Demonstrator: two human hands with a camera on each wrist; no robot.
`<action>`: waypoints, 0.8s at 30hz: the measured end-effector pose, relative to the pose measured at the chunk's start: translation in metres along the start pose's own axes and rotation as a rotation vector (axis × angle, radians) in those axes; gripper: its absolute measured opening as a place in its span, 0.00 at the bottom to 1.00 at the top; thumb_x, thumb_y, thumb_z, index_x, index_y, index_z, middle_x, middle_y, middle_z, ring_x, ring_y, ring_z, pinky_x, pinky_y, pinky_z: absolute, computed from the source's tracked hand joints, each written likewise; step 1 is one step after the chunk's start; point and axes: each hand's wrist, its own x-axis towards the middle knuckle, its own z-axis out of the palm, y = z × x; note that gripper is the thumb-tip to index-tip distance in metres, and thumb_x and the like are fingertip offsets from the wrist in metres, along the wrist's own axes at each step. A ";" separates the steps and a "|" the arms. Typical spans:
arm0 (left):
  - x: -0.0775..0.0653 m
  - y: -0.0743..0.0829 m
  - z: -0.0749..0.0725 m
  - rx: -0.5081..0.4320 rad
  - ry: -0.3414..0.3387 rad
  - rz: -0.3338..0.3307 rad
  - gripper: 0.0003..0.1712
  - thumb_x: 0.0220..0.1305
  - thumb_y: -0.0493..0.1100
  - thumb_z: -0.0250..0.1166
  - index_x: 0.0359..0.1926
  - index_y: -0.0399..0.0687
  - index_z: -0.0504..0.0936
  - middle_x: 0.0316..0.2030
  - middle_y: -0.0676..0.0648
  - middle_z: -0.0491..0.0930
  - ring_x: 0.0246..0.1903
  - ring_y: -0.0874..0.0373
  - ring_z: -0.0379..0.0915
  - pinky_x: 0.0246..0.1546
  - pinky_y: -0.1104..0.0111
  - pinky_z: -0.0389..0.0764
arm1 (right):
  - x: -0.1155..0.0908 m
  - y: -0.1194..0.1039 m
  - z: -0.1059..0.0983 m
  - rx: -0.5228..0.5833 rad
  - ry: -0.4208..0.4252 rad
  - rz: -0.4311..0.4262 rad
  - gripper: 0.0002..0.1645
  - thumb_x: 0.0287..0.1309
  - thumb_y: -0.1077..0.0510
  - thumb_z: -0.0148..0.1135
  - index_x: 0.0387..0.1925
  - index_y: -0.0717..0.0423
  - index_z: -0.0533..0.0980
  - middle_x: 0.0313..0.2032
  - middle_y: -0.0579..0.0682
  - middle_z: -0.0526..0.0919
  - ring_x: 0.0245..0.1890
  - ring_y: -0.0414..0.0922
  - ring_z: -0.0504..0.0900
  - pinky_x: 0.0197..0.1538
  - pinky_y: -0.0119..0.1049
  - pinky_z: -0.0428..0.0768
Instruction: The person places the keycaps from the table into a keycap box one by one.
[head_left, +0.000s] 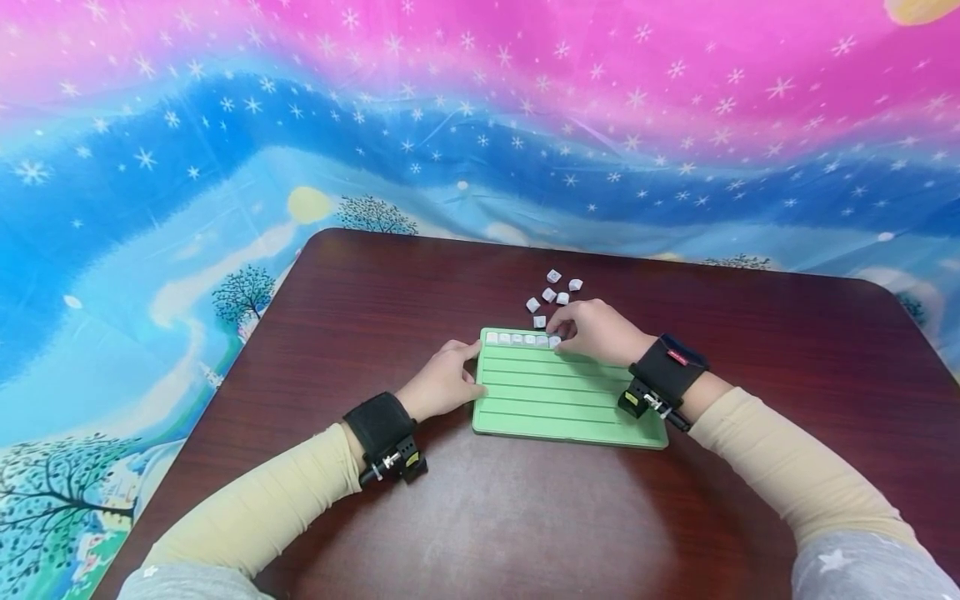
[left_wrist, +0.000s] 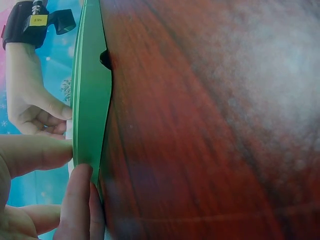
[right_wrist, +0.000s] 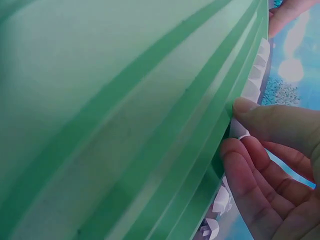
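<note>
A green grooved tray (head_left: 555, 400) lies on the table, a row of white keycaps (head_left: 517, 339) in its top groove. My left hand (head_left: 444, 379) holds the tray by its left edge; the left wrist view shows thumb and fingers against the green side wall (left_wrist: 92, 100). At the right end of the row, my right hand (head_left: 600, 332) pinches a white keycap (right_wrist: 239, 128) between thumb and fingers, which partly cover it. Just beyond the tray's far edge lie several loose white keycaps (head_left: 549, 295), some also visible past the edge in the right wrist view.
The dark wooden table (head_left: 360, 308) has rounded far corners. Behind it hangs a pink and blue cloth (head_left: 480, 125) with snowflakes and trees. Each wrist wears a black band with a small camera, and the right one (head_left: 633, 400) hangs over the tray's right part.
</note>
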 end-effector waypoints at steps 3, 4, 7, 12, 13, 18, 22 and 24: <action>0.000 0.000 0.000 0.002 0.000 0.004 0.47 0.62 0.33 0.73 0.77 0.35 0.58 0.65 0.35 0.66 0.33 0.61 0.75 0.35 0.72 0.77 | -0.001 0.002 -0.001 0.007 0.001 -0.006 0.11 0.58 0.66 0.74 0.44 0.60 0.86 0.38 0.48 0.86 0.40 0.46 0.83 0.47 0.43 0.81; 0.000 0.000 0.000 0.004 0.001 0.006 0.47 0.62 0.33 0.73 0.77 0.34 0.59 0.65 0.35 0.66 0.33 0.61 0.75 0.36 0.72 0.77 | -0.001 0.002 -0.001 0.008 0.002 -0.008 0.10 0.58 0.66 0.74 0.43 0.60 0.86 0.37 0.48 0.86 0.39 0.46 0.83 0.47 0.43 0.81; 0.001 0.000 0.000 0.008 0.001 0.009 0.47 0.62 0.33 0.73 0.77 0.34 0.59 0.64 0.35 0.67 0.33 0.61 0.75 0.36 0.72 0.77 | -0.002 0.002 -0.001 0.007 0.005 -0.013 0.08 0.58 0.66 0.73 0.41 0.59 0.86 0.37 0.48 0.86 0.39 0.45 0.83 0.47 0.43 0.81; 0.000 0.000 0.000 0.004 0.002 0.008 0.47 0.62 0.33 0.73 0.77 0.34 0.59 0.65 0.35 0.66 0.34 0.61 0.75 0.36 0.72 0.77 | -0.002 0.002 -0.001 0.001 0.005 -0.007 0.08 0.58 0.65 0.74 0.41 0.59 0.86 0.36 0.48 0.86 0.39 0.45 0.83 0.47 0.42 0.81; 0.000 0.000 0.000 0.002 0.002 0.007 0.47 0.62 0.33 0.73 0.77 0.34 0.59 0.65 0.35 0.66 0.34 0.61 0.75 0.36 0.72 0.78 | -0.002 0.002 -0.001 -0.001 0.004 -0.009 0.08 0.58 0.65 0.73 0.41 0.59 0.86 0.36 0.48 0.86 0.39 0.45 0.83 0.47 0.43 0.81; 0.000 0.000 0.000 0.004 0.005 0.005 0.47 0.62 0.33 0.73 0.77 0.33 0.59 0.65 0.35 0.66 0.33 0.61 0.75 0.36 0.72 0.77 | -0.001 0.003 0.000 0.004 0.001 -0.010 0.08 0.59 0.66 0.73 0.41 0.60 0.86 0.36 0.49 0.86 0.39 0.46 0.83 0.47 0.43 0.81; 0.000 0.000 0.000 0.007 0.005 0.005 0.47 0.62 0.33 0.73 0.77 0.33 0.59 0.65 0.35 0.66 0.33 0.61 0.75 0.36 0.72 0.77 | -0.001 0.003 0.000 0.004 0.006 -0.019 0.09 0.59 0.66 0.73 0.42 0.60 0.86 0.36 0.48 0.86 0.39 0.46 0.83 0.46 0.43 0.81; 0.000 0.000 0.000 0.006 0.003 0.005 0.47 0.62 0.33 0.73 0.77 0.33 0.59 0.65 0.34 0.66 0.33 0.61 0.75 0.36 0.71 0.77 | -0.001 0.003 0.000 -0.001 0.010 -0.026 0.10 0.58 0.66 0.73 0.43 0.60 0.86 0.35 0.48 0.85 0.38 0.45 0.82 0.46 0.43 0.80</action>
